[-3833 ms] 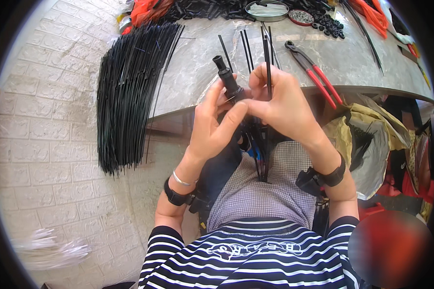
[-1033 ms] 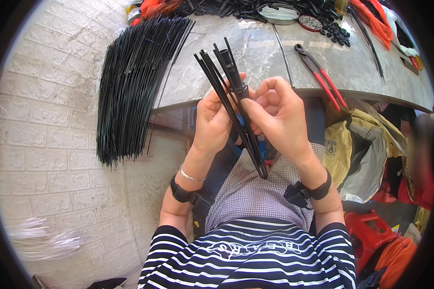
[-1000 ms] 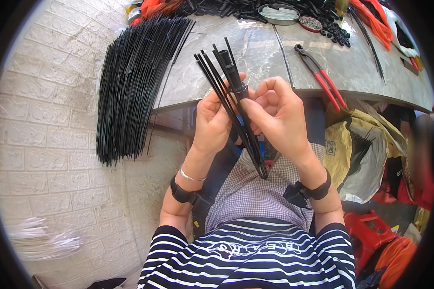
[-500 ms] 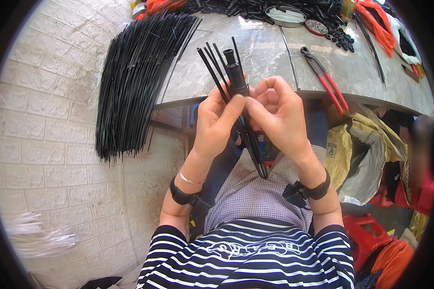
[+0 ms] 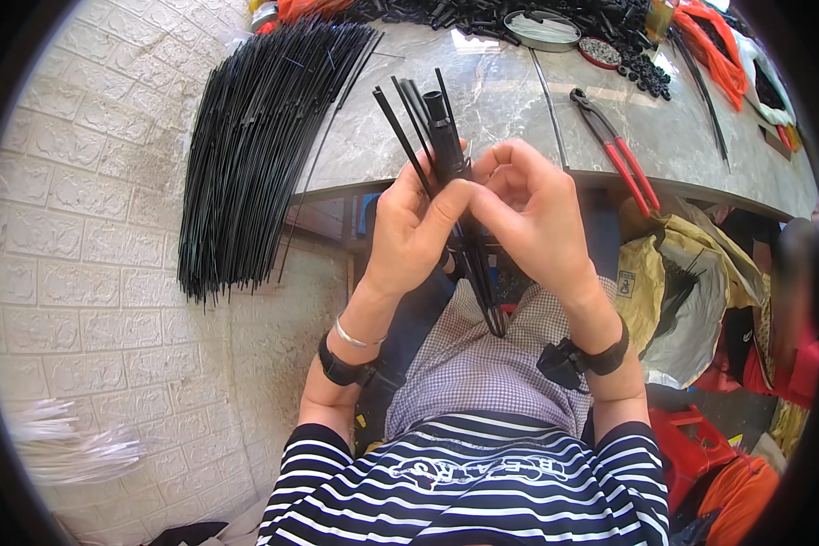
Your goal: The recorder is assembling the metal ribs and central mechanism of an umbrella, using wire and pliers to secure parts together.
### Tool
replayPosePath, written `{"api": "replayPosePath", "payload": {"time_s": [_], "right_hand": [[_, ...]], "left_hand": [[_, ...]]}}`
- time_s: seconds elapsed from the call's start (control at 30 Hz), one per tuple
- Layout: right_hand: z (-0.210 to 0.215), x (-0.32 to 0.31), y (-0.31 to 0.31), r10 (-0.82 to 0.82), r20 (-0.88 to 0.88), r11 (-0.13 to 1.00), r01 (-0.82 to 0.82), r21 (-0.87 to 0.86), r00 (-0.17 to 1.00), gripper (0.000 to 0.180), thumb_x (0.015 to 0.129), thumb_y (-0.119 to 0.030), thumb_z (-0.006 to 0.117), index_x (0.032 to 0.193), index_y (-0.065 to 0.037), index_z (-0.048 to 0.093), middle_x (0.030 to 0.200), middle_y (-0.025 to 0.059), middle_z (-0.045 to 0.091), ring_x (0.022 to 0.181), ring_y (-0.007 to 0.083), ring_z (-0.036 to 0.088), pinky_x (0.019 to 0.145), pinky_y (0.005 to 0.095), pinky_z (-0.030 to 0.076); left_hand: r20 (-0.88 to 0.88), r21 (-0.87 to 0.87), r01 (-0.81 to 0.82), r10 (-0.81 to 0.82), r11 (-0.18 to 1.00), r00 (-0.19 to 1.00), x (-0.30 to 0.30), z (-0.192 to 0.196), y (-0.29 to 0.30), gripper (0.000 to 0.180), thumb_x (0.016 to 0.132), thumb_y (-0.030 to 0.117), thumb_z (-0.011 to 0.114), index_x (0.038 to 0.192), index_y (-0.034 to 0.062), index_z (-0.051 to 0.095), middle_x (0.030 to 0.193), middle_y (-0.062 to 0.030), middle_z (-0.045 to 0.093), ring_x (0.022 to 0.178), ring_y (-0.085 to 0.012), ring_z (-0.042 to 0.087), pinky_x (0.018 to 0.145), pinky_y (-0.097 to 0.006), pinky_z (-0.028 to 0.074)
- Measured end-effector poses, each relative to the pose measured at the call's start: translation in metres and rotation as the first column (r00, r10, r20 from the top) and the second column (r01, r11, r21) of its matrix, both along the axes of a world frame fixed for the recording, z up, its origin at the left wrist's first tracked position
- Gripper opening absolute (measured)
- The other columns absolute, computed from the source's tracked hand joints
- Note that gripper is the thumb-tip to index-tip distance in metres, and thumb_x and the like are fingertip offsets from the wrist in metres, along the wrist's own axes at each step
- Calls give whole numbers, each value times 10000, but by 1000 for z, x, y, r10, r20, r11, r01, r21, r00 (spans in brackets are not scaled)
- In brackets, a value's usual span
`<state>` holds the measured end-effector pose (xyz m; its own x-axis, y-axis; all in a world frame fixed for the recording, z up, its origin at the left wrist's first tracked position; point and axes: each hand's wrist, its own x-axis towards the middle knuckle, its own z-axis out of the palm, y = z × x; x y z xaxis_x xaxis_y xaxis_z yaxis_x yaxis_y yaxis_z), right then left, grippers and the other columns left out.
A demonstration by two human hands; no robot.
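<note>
In the middle of the frame, the left hand (image 5: 416, 227) wraps its fingers tight around a black tube (image 5: 446, 146) and a few thin black rods (image 5: 478, 273), so they stay bunched together. The right hand (image 5: 532, 214) pinches them with its fingers too. More rods in a big pile (image 5: 255, 155) wait on the tabletop (image 5: 510, 100) at upper left, with red pliers (image 5: 619, 155) close by.

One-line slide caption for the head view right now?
Both hands, left hand and right hand, grip a black tube with thin black rods above a marble tabletop.

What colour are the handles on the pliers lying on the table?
Red. The pliers lie on the marble table, right of the hands; the head view shows them clearly.
</note>
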<state>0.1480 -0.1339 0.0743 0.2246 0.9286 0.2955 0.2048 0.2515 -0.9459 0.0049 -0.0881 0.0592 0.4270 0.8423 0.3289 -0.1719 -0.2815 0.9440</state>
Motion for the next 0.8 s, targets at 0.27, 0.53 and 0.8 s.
{"api": "replayPosePath", "payload": {"time_s": [0.27, 0.53, 0.8], "right_hand": [[-10, -21, -7, -151, 37, 973, 141, 184, 988, 135, 791, -29, 663, 921, 3, 647, 665, 99, 637, 552, 106, 605, 535, 229, 475], [-5, -22, -10, -51, -205, 996, 66, 65, 978, 139, 834, -31, 655, 951, 42, 661, 740, 91, 689, 633, 86, 645, 572, 214, 508], [-2, -17, -6, -84, -95, 992, 92, 87, 992, 107, 802, -48, 671, 882, 23, 653, 654, 92, 673, 590, 98, 656, 562, 222, 506]], "left_hand": [[125, -27, -37, 40, 999, 991, 3, -9, 1, 336, 987, 148, 477, 1268, -35, 484, 1085, -79, 623, 961, -111, 588, 867, -258, 470], [191, -76, 0, 15, 997, 982, 0, -11, 0, 321, 992, 168, 477, 1252, -18, 507, 1079, -71, 630, 977, -103, 579, 846, -238, 467], [185, -34, -50, 55, 998, 981, 2, -9, -5, 321, 988, 150, 481, 1251, -28, 525, 1120, -63, 625, 965, -80, 563, 842, -228, 458]]}}
